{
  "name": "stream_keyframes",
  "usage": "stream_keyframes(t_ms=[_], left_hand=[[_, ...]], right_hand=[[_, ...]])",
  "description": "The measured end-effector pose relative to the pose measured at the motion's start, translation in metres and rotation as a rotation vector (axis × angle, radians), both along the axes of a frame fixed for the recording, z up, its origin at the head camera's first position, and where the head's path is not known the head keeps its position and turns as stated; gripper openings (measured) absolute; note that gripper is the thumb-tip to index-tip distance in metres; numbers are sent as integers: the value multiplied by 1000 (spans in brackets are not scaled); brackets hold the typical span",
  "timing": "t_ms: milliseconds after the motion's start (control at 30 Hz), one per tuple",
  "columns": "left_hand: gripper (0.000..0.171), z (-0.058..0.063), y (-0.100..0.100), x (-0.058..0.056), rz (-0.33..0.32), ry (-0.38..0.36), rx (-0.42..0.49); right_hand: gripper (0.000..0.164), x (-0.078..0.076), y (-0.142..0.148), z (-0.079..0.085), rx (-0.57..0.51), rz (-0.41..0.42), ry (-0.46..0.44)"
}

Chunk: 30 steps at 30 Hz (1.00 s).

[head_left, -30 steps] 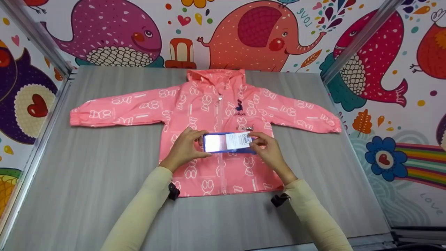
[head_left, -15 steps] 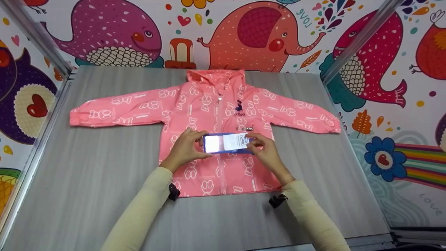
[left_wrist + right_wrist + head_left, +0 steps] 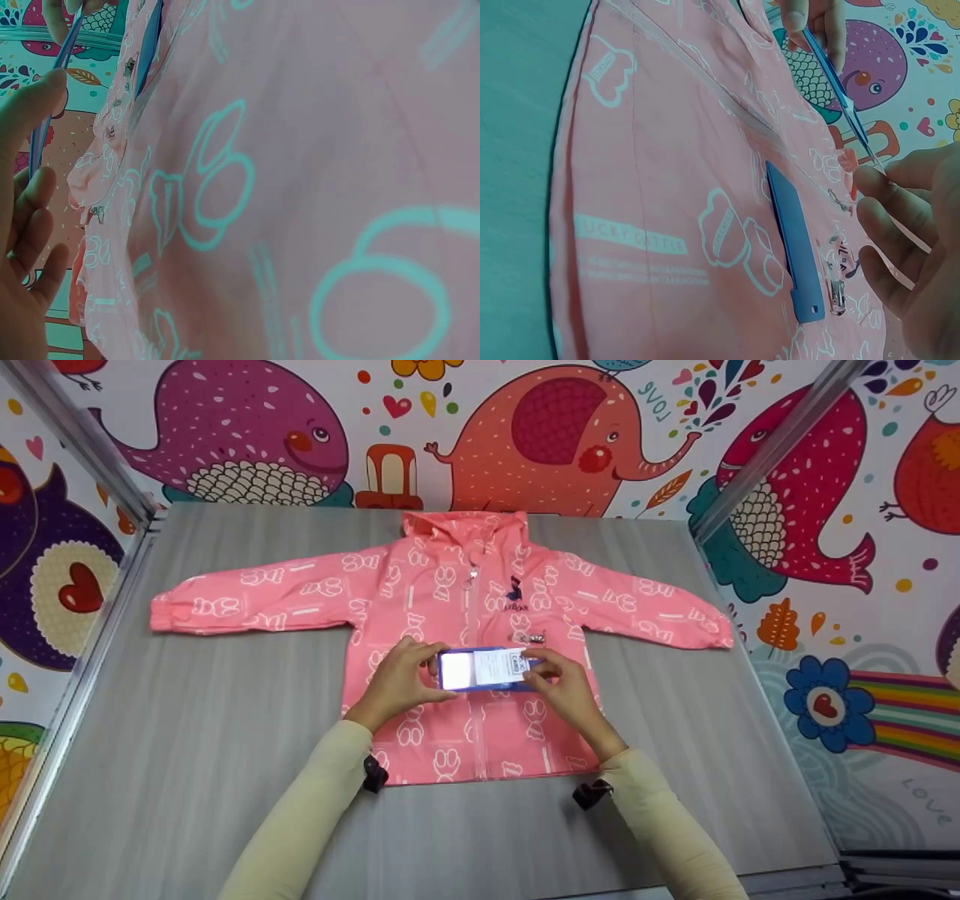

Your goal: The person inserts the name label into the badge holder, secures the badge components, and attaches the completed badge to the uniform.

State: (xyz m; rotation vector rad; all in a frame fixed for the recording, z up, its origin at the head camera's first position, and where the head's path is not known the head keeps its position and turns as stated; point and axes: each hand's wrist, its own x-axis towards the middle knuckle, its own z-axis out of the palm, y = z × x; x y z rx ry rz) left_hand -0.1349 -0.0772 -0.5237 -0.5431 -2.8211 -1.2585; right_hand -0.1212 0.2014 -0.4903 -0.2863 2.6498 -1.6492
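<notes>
My left hand (image 3: 397, 679) grips the left end of a blue-framed clear badge holder (image 3: 457, 670), thumb on the lower edge and fingers on the upper. With thumb and fingertips, my right hand (image 3: 562, 686) pinches the right end of a white printed card (image 3: 499, 667), whose other end overlaps the holder's right part. Both are held above a pink hooded jacket (image 3: 442, 615) spread flat. In the right wrist view, a flat blue plastic piece (image 3: 795, 240) lies on the jacket, apart from the holder. Near it is a small metal clip (image 3: 838, 296). Fingers partly cover the card's right end.
A grey wood-grain table (image 3: 225, 720) carries the jacket, its sleeves stretched out to both sides. Behind and beside the table stand walls with cartoon animal prints (image 3: 547, 442). Metal posts (image 3: 780, 442) rise at the back corners.
My right hand has moved left with the card, so the card covers more of the badge holder. The left hand and the holder stay almost in place.
</notes>
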Motion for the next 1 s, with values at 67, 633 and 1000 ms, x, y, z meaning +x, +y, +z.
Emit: stream_keyframes(t_ms=[67,633,1000], left_hand=[[70,0,0,0,-3,4,2],[72,-1,2,-1,-5,15,-5],[70,0,4,-1,-17,25,-8]], right_hand=[[30,0,-1,1,-2,11,4],[35,-11,0,-32,8,10,9],[36,-11,0,-32,43,27,19]])
